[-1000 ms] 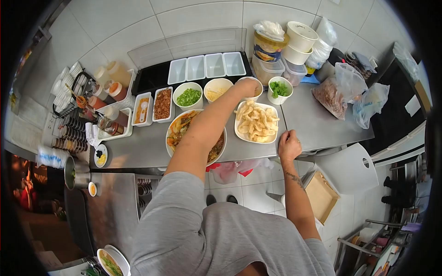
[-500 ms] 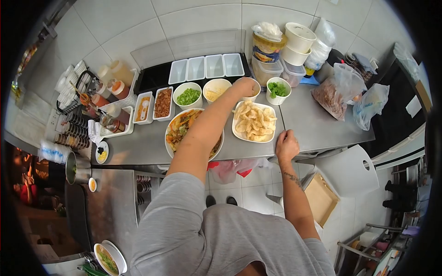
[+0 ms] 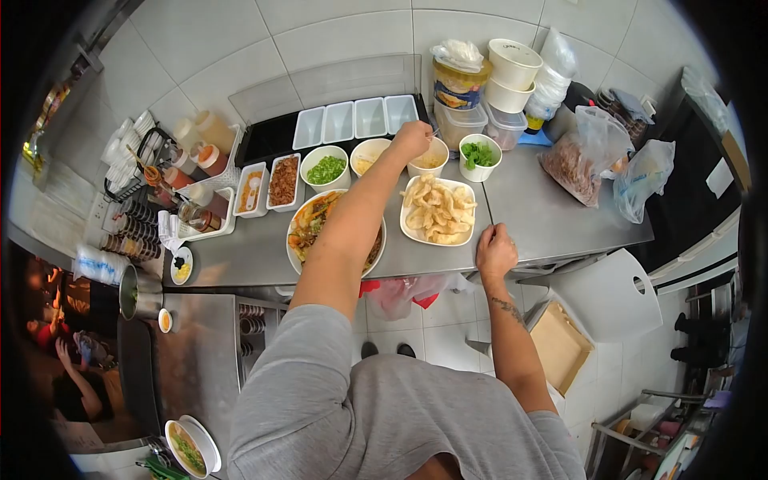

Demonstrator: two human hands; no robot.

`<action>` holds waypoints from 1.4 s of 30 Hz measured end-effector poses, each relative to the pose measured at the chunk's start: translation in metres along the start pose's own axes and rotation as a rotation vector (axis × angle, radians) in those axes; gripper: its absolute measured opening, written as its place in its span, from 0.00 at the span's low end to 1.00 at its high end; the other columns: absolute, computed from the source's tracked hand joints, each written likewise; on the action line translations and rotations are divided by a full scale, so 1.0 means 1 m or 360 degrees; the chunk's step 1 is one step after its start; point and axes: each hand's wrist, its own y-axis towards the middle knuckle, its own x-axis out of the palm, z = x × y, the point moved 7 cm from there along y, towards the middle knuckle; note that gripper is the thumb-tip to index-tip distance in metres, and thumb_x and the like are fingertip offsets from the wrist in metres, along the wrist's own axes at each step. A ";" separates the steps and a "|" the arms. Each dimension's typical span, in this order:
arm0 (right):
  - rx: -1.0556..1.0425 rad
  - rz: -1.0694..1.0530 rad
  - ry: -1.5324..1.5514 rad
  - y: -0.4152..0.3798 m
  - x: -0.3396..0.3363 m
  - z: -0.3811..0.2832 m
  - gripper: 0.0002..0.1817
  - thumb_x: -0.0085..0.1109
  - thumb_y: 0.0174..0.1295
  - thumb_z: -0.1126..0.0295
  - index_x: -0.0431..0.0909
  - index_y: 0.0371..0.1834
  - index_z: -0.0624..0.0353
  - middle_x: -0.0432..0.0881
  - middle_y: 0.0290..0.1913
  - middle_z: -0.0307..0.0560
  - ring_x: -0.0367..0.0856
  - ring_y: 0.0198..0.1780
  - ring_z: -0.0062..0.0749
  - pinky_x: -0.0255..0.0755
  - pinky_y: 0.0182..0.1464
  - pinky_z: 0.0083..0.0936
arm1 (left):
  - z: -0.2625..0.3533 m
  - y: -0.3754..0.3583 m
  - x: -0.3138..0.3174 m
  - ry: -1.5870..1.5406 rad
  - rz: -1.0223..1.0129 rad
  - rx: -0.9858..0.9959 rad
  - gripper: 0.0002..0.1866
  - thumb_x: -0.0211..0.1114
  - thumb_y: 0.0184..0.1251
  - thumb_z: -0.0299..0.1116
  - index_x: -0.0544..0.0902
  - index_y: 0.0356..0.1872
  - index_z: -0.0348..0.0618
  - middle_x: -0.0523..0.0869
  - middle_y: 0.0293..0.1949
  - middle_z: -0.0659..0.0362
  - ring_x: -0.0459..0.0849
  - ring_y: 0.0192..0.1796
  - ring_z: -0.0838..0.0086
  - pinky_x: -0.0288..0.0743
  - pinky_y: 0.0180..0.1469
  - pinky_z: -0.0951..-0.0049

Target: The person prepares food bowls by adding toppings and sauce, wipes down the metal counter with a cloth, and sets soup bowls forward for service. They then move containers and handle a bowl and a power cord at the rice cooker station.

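Note:
My left hand (image 3: 413, 139) is closed, just above and left of a white bowl (image 3: 430, 158) of pale crumbly food. A thin item seems to stick out by its fingertips, too small to name. Under that forearm lies a large bowl of sauced food (image 3: 306, 232), partly covered. Another white bowl (image 3: 366, 154) with pale yellow bits is partly hidden by the wrist. My right hand (image 3: 497, 250) rests on the counter's front edge with fingers curled and nothing visible in it. To its left sits a square white dish of fried crackers (image 3: 438, 210).
Bowls of chopped green onion (image 3: 326, 169) and leafy herbs (image 3: 480, 156) stand along the counter (image 3: 552, 232). Behind are white trays (image 3: 370, 118) and stacked tubs (image 3: 462, 124). Sauce bottles (image 3: 212, 156) are at left, plastic bags (image 3: 584, 160) at right. A chair (image 3: 608, 292) stands below.
My left hand has moved up and left, off the bowl of pale crumbly food, so its contents now show. My right hand stays at the counter edge.

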 end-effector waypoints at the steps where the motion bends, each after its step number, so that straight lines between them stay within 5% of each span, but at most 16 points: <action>1: 0.0000 -0.0006 0.0003 0.000 0.001 0.000 0.12 0.52 0.58 0.63 0.68 0.20 0.55 0.76 0.17 0.48 0.76 0.22 0.46 0.68 0.27 0.42 | -0.004 0.000 0.002 -0.0058 0.0047 -0.0016 0.06 0.60 0.46 0.26 0.83 0.27 0.44 0.84 0.29 0.51 0.82 0.35 0.58 0.76 0.39 0.66; 16: -0.0001 -0.0073 -0.0004 0.000 0.001 0.001 0.12 0.52 0.58 0.63 0.69 0.21 0.55 0.77 0.18 0.49 0.77 0.24 0.46 0.69 0.29 0.42 | 0.001 -0.010 -0.026 -0.0068 0.0136 -0.0241 0.06 0.60 0.49 0.28 0.84 0.28 0.45 0.84 0.30 0.49 0.82 0.36 0.56 0.76 0.40 0.61; 19: 0.0018 -0.0076 -0.0007 -0.001 0.000 0.000 0.12 0.52 0.58 0.63 0.69 0.21 0.56 0.77 0.19 0.49 0.77 0.24 0.47 0.69 0.29 0.42 | 0.006 -0.016 -0.025 -0.0279 -0.0211 -0.0245 0.06 0.59 0.50 0.28 0.84 0.28 0.44 0.83 0.30 0.48 0.82 0.36 0.55 0.76 0.41 0.60; 22: 0.0007 -0.0060 -0.0011 0.001 0.001 0.001 0.12 0.52 0.58 0.63 0.69 0.21 0.56 0.77 0.19 0.49 0.77 0.23 0.47 0.69 0.28 0.42 | 0.002 -0.013 -0.030 0.0010 0.0195 -0.0176 0.06 0.60 0.51 0.29 0.84 0.28 0.45 0.84 0.31 0.49 0.83 0.36 0.56 0.77 0.41 0.61; 25: 0.0022 -0.0062 -0.0011 -0.001 0.000 0.000 0.11 0.52 0.58 0.63 0.69 0.21 0.55 0.77 0.19 0.49 0.77 0.23 0.48 0.69 0.28 0.42 | 0.015 -0.019 -0.019 0.0091 -0.0340 -0.0036 0.06 0.61 0.51 0.31 0.84 0.29 0.45 0.84 0.31 0.48 0.82 0.36 0.55 0.76 0.41 0.61; 28: 0.0004 -0.0067 -0.0021 0.002 0.000 0.001 0.11 0.52 0.58 0.63 0.70 0.21 0.55 0.77 0.19 0.49 0.77 0.23 0.48 0.69 0.28 0.42 | 0.006 -0.012 -0.035 0.0061 0.0309 -0.0114 0.07 0.61 0.49 0.27 0.84 0.29 0.44 0.83 0.24 0.50 0.83 0.27 0.63 0.77 0.33 0.68; 31: -0.0009 -0.0056 -0.0007 -0.001 0.003 0.003 0.11 0.52 0.57 0.63 0.70 0.21 0.55 0.77 0.19 0.49 0.77 0.23 0.48 0.69 0.27 0.42 | 0.006 -0.011 -0.028 -0.0192 -0.0184 -0.0193 0.06 0.61 0.51 0.30 0.84 0.29 0.43 0.84 0.30 0.48 0.83 0.35 0.56 0.77 0.40 0.63; 34: -0.0026 -0.0044 0.0006 0.000 0.001 0.000 0.11 0.52 0.57 0.63 0.69 0.21 0.55 0.77 0.18 0.49 0.77 0.23 0.48 0.69 0.27 0.42 | 0.006 -0.011 -0.050 -0.0291 0.0259 -0.0267 0.07 0.61 0.50 0.30 0.84 0.30 0.44 0.84 0.29 0.49 0.83 0.32 0.57 0.77 0.38 0.64; 37: -0.0025 -0.0035 -0.0012 -0.001 -0.003 -0.002 0.11 0.52 0.57 0.63 0.69 0.20 0.55 0.77 0.18 0.49 0.77 0.23 0.48 0.69 0.27 0.42 | 0.009 -0.010 -0.030 -0.0411 -0.0093 -0.0260 0.05 0.62 0.49 0.28 0.84 0.28 0.42 0.84 0.26 0.49 0.84 0.28 0.64 0.77 0.33 0.68; 40: -0.0016 -0.0018 -0.0009 0.001 0.000 0.000 0.12 0.52 0.57 0.63 0.69 0.20 0.55 0.76 0.18 0.49 0.77 0.22 0.48 0.68 0.26 0.42 | 0.006 -0.019 -0.047 -0.0879 0.0192 -0.0535 0.03 0.63 0.51 0.25 0.83 0.26 0.38 0.84 0.23 0.53 0.82 0.23 0.74 0.76 0.28 0.74; 42: -0.0001 -0.0026 -0.0041 -0.001 0.002 0.001 0.12 0.52 0.57 0.62 0.69 0.20 0.54 0.76 0.18 0.49 0.76 0.22 0.48 0.68 0.25 0.43 | 0.008 -0.025 -0.045 -0.1308 0.0104 -0.0486 0.04 0.63 0.53 0.25 0.82 0.29 0.36 0.83 0.23 0.57 0.80 0.23 0.77 0.74 0.26 0.79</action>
